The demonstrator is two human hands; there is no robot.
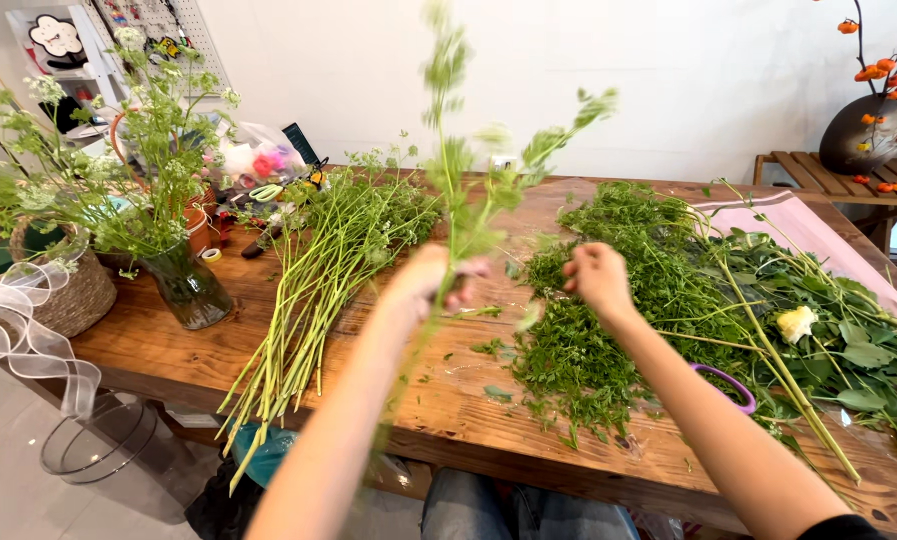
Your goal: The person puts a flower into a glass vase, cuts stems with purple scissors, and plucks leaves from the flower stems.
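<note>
My left hand grips a tall green flower stem and holds it upright over the wooden table; its leafy top is blurred. My right hand hovers just right of the stem with its fingers curled and nothing visible in it. Below both hands lies a heap of stripped green leaves. A bundle of long cleaned stems lies on the table to the left of my left arm.
A glass vase of white-flowered stems and a woven basket stand at the table's left end. Pink paper, a pale rose and purple-handled scissors lie right. A dark vase with orange berries stands at the back right.
</note>
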